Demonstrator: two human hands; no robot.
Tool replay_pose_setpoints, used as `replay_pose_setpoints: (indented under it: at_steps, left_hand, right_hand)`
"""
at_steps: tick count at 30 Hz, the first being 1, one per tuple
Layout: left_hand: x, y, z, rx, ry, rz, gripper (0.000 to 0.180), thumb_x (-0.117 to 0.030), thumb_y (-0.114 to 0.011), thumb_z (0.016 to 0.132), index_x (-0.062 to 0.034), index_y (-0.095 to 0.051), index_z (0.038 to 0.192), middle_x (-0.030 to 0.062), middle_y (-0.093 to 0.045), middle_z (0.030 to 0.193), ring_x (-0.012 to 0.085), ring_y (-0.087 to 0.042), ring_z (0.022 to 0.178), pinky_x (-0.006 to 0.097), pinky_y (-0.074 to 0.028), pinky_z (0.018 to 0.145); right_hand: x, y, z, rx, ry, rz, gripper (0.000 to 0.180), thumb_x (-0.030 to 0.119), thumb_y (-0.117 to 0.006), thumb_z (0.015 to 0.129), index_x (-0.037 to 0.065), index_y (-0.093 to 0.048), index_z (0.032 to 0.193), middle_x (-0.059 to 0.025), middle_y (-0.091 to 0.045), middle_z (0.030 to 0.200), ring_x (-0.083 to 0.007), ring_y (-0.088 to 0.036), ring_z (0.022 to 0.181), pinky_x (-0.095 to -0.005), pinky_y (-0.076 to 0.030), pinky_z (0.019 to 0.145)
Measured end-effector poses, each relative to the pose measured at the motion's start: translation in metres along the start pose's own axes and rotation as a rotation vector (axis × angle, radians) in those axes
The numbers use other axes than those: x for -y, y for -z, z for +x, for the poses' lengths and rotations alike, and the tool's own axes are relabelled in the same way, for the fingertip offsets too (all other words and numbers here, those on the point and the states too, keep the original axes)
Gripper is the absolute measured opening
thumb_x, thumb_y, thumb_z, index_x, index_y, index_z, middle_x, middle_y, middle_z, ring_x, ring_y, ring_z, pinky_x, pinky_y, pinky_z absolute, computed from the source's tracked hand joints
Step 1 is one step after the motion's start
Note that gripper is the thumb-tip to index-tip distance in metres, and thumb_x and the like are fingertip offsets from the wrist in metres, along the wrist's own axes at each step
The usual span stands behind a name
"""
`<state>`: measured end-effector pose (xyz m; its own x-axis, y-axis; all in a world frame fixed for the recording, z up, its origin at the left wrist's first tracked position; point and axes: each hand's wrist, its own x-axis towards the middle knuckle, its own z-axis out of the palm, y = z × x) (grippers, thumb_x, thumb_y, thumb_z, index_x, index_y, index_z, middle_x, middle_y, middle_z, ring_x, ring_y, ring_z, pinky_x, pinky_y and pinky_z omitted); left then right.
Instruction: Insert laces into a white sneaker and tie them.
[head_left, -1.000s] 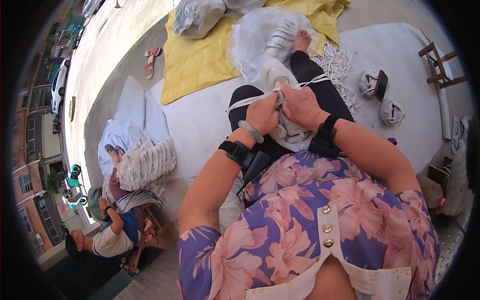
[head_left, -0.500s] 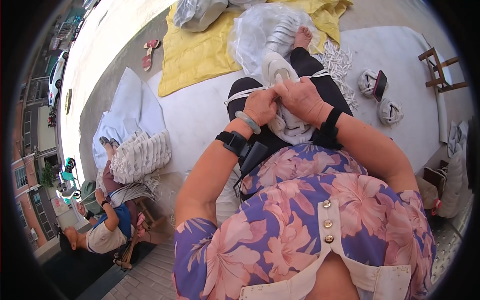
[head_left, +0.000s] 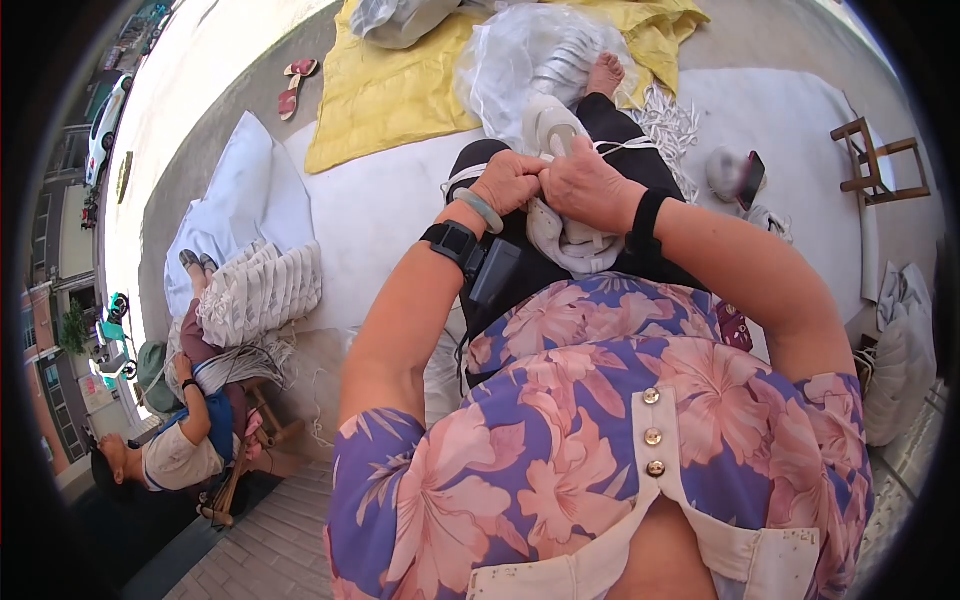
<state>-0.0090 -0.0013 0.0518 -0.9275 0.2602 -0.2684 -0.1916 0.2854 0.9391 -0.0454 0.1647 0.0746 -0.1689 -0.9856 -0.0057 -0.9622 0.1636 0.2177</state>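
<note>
A white sneaker lies lengthwise on my lap, its light sole end pointing away from me. My left hand and my right hand meet over its middle, fingers closed in a pinch with the fingertips close together. They seem to grip a white shoelace; the pinched part is hidden behind the fingers. One white lace crosses my left knee toward my left hand, and another lies across my right leg. Both hands cover the sneaker's lacing area.
A heap of white laces lies beyond my right leg. To the right are a phone and a wooden stool. Ahead, a clear plastic bag of shoes rests on yellow sheeting. Another person sits at left beside stacked white shoe pieces.
The view has shifted slightly, so the surroundings sit a little differently. Both hands stay at the sneaker; the right hand has turned a little and now covers more of its middle.
</note>
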Motion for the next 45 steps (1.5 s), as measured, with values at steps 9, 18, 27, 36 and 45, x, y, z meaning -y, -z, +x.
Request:
replay_pose_setpoints:
  at_steps: [9, 18, 27, 36, 45]
  left_hand:
    - [0.009, 0.0, 0.002, 0.019, 0.07, -0.134, 0.024, -0.006, -0.053, 0.074, -0.0023, -0.064, 0.094, -0.0001, -0.059, 0.067, 0.006, -0.052, 0.054, 0.02, -0.045, 0.047]
    - [-0.001, -0.024, -0.023, -0.334, -0.104, 0.34, 0.041, -0.015, -0.062, 0.07, -0.0013, -0.055, 0.108, 0.0061, -0.056, 0.056, 0.0135, -0.054, 0.049, 0.027, -0.045, 0.05]
    - [-0.011, -0.027, -0.009, -0.301, -0.202, 0.663, 0.027, -0.02, -0.06, 0.069, -0.0048, -0.055, 0.091, 0.0118, -0.058, 0.063, 0.032, -0.058, 0.058, 0.04, -0.046, 0.055]
    - [-0.022, -0.026, -0.008, -0.198, -0.033, 0.66, 0.039, -0.013, -0.053, 0.067, -0.0084, -0.042, 0.104, 0.0188, -0.058, 0.067, 0.0365, -0.058, 0.067, 0.043, -0.046, 0.064]
    - [-0.032, -0.032, -0.002, -0.16, 0.055, 0.709, 0.031, -0.016, -0.054, 0.068, -0.0066, -0.047, 0.096, 0.0205, -0.06, 0.076, 0.0361, -0.059, 0.078, 0.044, -0.046, 0.069]
  right_hand:
    - [0.006, 0.002, -0.001, 0.01, -0.187, 0.159, 0.007, 0.018, -0.054, 0.07, 0.012, -0.054, 0.066, -0.0021, -0.049, 0.059, -0.0181, -0.052, 0.056, -0.0362, -0.033, 0.058]
    - [-0.023, 0.066, -0.114, -0.109, -0.139, 0.552, 0.011, 0.011, -0.055, 0.073, 0.006, -0.047, 0.068, -0.0083, -0.052, 0.068, -0.0241, -0.052, 0.065, -0.0345, -0.041, 0.07]
    - [-0.025, 0.049, 0.005, -0.535, -0.233, 1.41, 0.014, 0.012, -0.046, 0.082, 0.001, -0.05, 0.075, -0.0084, -0.058, 0.08, -0.0199, -0.055, 0.072, -0.0278, -0.045, 0.068]
    - [-0.017, 0.051, -0.141, 0.123, -0.729, 1.825, 0.021, 0.015, -0.043, 0.086, 0.002, -0.049, 0.07, -0.003, -0.052, 0.068, -0.0083, -0.046, 0.057, -0.0208, -0.039, 0.054]
    - [-0.026, -0.05, -0.361, 0.281, -1.273, 1.238, 0.016, 0.012, -0.046, 0.077, 0.003, -0.045, 0.064, -0.0046, -0.046, 0.054, -0.0106, -0.044, 0.047, -0.0245, -0.038, 0.042]
